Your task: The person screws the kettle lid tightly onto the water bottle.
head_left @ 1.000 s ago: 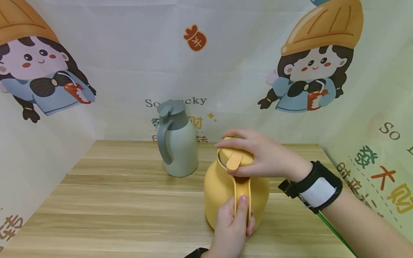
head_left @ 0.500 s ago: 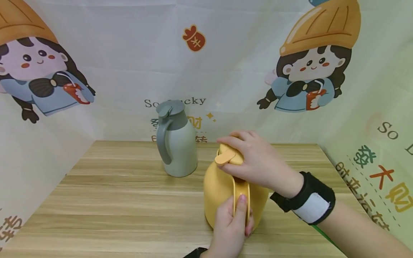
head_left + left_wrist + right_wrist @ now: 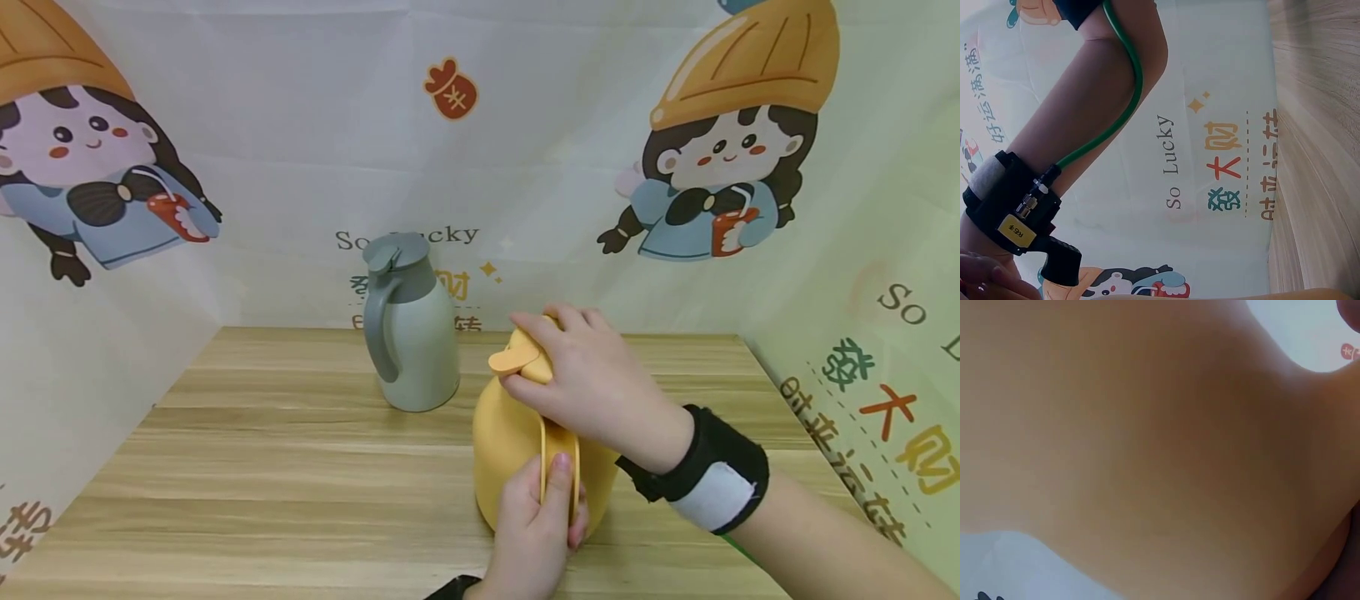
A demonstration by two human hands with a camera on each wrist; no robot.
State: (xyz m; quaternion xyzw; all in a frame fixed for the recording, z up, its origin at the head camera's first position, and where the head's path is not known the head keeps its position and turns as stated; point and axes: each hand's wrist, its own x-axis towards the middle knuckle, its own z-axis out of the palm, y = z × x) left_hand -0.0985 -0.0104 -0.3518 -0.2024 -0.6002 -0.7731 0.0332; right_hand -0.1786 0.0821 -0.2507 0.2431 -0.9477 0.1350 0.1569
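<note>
A yellow thermos jug (image 3: pixel 498 454) stands upright on the wooden table. Around its handle (image 3: pixel 559 442) my left hand (image 3: pixel 531 521) curls, thumb lying along the top. My right hand (image 3: pixel 592 375) grips the jug's yellow lid (image 3: pixel 537 367) from above and the right side, covering much of it. The lid's tab (image 3: pixel 513 361) points left. In the right wrist view a large, blurred yellow-brown surface (image 3: pixel 1147 450) fills most of the frame. Low in the left wrist view, part of the right hand (image 3: pixel 991 275) shows beside its wrist strap.
A pale green thermos jug (image 3: pixel 422 342) with a grey lid and handle stands behind, to the left of the yellow one. Printed cloth (image 3: pixel 300 125) walls the back and sides of the wooden table (image 3: pixel 262 467). A green cable (image 3: pixel 1132 94) runs along the right forearm.
My right hand has turned the lid clockwise as seen from above; its tab has swung from facing me to facing left. The right wrist has moved left and lower. The left hand keeps its grip.
</note>
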